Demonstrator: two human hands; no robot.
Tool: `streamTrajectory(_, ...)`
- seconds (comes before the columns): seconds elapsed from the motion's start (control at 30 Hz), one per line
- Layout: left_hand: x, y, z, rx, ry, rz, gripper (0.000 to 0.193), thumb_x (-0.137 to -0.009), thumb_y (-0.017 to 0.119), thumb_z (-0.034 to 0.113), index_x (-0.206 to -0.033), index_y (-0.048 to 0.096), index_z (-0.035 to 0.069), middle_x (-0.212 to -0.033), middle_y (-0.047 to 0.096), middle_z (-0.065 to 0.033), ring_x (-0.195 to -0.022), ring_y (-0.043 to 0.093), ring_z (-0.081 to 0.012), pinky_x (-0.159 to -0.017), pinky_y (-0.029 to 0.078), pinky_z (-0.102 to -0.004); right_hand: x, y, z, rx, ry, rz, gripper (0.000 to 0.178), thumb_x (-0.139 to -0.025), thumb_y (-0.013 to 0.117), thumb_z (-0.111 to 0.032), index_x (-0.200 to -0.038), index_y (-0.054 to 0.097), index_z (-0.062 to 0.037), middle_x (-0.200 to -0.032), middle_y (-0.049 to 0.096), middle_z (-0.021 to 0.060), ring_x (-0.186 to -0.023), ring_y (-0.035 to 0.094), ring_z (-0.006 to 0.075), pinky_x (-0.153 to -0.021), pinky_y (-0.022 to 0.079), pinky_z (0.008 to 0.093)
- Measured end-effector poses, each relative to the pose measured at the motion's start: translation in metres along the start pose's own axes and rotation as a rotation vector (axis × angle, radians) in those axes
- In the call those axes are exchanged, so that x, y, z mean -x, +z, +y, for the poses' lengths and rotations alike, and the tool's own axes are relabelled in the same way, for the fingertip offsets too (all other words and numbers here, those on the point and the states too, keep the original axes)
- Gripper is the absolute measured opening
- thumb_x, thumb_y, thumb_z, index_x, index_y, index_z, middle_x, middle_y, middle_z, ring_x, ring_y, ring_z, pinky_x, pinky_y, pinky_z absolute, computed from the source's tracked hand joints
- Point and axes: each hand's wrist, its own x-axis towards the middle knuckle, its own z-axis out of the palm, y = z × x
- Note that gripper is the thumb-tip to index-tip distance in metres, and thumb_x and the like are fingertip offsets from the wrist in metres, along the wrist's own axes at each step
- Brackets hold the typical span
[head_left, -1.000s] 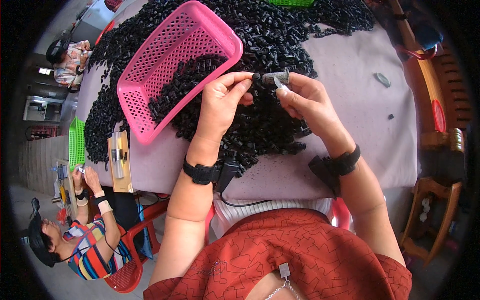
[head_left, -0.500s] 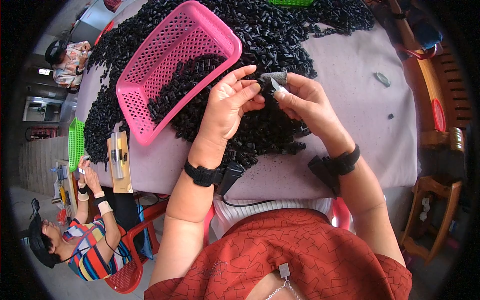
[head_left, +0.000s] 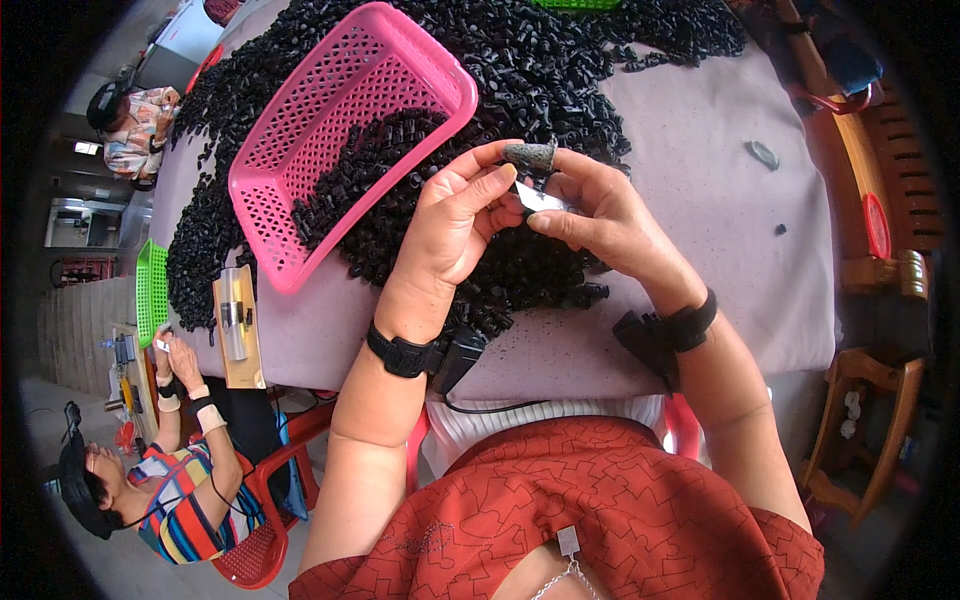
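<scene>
My left hand (head_left: 455, 225) and my right hand (head_left: 600, 215) meet over a big heap of small black plastic parts (head_left: 500, 270) on the grey-covered table (head_left: 700, 230). Between the fingertips of both hands sits a small grey and white piece (head_left: 535, 190); my right forefinger wears a dark fingertip cap (head_left: 530, 155). Each wrist carries a black band with a small device. Just left of my left hand stands a tilted pink mesh basket (head_left: 330, 110), partly filled with the same black parts.
A wooden board with a metal tool (head_left: 235, 320) lies at the table's left edge beside a green basket (head_left: 152, 290). Another person (head_left: 150, 480) sits at the lower left, one more at the upper left. Wooden chairs (head_left: 870, 400) stand on the right.
Both hands have drawn slightly toward me and closer together. My left fingers now curl around the small piece held at my right fingertips.
</scene>
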Motion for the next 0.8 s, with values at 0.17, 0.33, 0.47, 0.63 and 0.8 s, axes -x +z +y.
streamTrajectory(0.17, -0.001, -0.003, -0.001, 0.022, -0.022, -0.041, 0.029, -0.094, 0.059, 0.011, -0.121, 0.057, 0.001, -0.096, 0.067, -0.0063, -0.083, 0.066, -0.0129, -0.070, 0.057, -0.0249, 0.000, -0.001, -0.002, -0.018, 0.043, 0.002, 0.056, -0.086, 0.071, -0.020, -0.137, 0.049, -0.0066, -0.078, 0.057, -0.0047, -0.065, 0.048, 0.0026, -0.054, 0.038, 0.0187)
streamTrajectory(0.33, 0.000, 0.006, -0.001, 0.079, -0.046, 0.047, 0.026, -0.091, 0.063, 0.009, -0.116, 0.059, 0.002, -0.091, 0.067, -0.0043, -0.070, 0.065, -0.0094, -0.066, 0.057, -0.0225, 0.000, -0.001, -0.004, -0.047, 0.041, -0.025, 0.056, -0.086, 0.070, -0.017, -0.137, 0.049, -0.0065, -0.076, 0.057, -0.0048, -0.063, 0.046, 0.0025, -0.053, 0.037, 0.0182)
streamTrajectory(0.47, 0.000, 0.007, -0.002, 0.101, -0.040, 0.077, 0.024, -0.091, 0.063, 0.009, -0.114, 0.060, 0.003, -0.092, 0.067, -0.0048, -0.071, 0.065, -0.0093, -0.065, 0.057, -0.0223, 0.001, 0.000, -0.002, -0.053, 0.026, -0.037, 0.057, -0.086, 0.070, -0.015, -0.138, 0.049, -0.0061, -0.076, 0.056, -0.0044, -0.061, 0.045, 0.0023, -0.052, 0.036, 0.0184)
streamTrajectory(0.63, 0.000, 0.007, -0.002, 0.124, -0.056, 0.076, 0.025, -0.091, 0.063, 0.010, -0.115, 0.060, 0.003, -0.091, 0.067, -0.0046, -0.071, 0.064, -0.0091, -0.063, 0.056, -0.0216, 0.000, -0.004, -0.005, -0.069, 0.090, -0.065, 0.059, -0.085, 0.071, -0.015, -0.137, 0.046, -0.0024, -0.081, 0.056, -0.0033, -0.064, 0.046, 0.0020, -0.052, 0.036, 0.0171)
streamTrajectory(0.8, 0.001, 0.004, -0.001, 0.166, -0.085, 0.012, 0.025, -0.091, 0.064, 0.011, -0.115, 0.059, 0.003, -0.089, 0.065, -0.0039, -0.068, 0.064, -0.0092, -0.061, 0.056, -0.0215, 0.000, -0.001, -0.003, -0.093, 0.044, -0.044, 0.055, -0.087, 0.069, -0.015, -0.138, 0.049, -0.0064, -0.076, 0.056, -0.0043, -0.060, 0.043, 0.0021, -0.050, 0.034, 0.0185)
